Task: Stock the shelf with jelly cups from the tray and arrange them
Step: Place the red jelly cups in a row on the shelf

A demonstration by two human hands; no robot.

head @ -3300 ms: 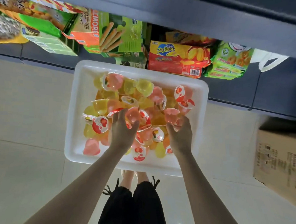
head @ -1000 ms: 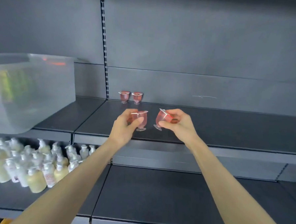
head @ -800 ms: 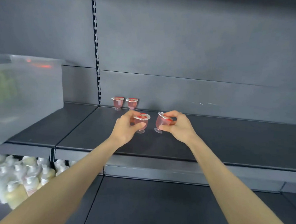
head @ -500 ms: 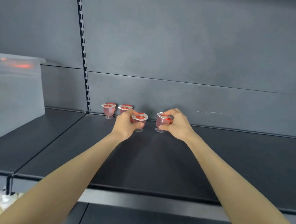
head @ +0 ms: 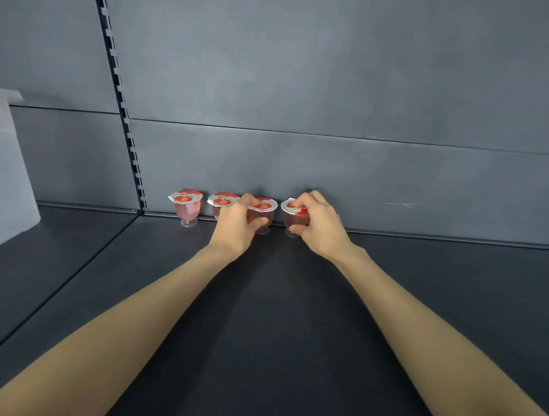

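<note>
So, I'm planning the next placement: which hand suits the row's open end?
Probably the right hand: it grips the end cup beside bare shelf; the left hand grips a mid-row cup.

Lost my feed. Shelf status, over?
Left hand grips third jelly cup; right hand grips fourth jelly cup. Four in a row at back of shelf. Nothing in the way.

On the shelf [head: 277,319], left hand [head: 234,226] holds third jelly cup [head: 264,206], right hand [head: 321,227] holds fourth jelly cup [head: 293,220]

Four pink footed jelly cups [head: 188,208] with red strawberry lids stand upright in a row at the dark shelf's [head: 277,319] back; the third cup [head: 264,205] and fourth cup [head: 293,220] are held.
</note>
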